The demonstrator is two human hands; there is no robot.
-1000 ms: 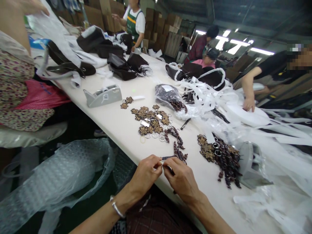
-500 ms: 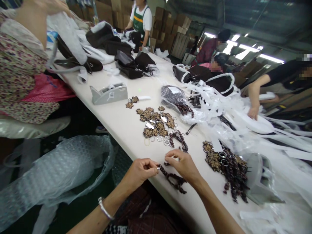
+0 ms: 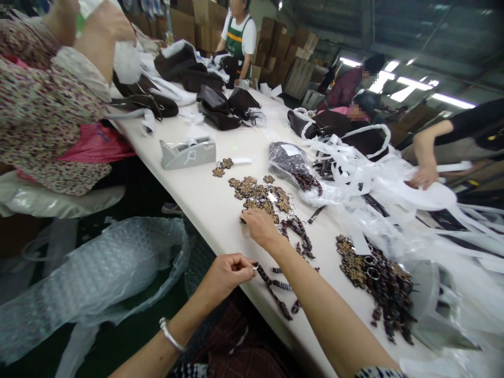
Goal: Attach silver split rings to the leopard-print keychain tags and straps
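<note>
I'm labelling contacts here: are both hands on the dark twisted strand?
No: only the left hand holds the strand; the right hand is at the spotted pieces.

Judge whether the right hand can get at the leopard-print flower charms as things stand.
Likely yes: the right hand is at the near edge of the flower charms, nothing visibly blocks it, and the left hand sits apart.

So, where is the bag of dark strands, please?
In the head view, the bag lies on the table right of centre, between spotted flower-shaped pieces and white strips.
</note>
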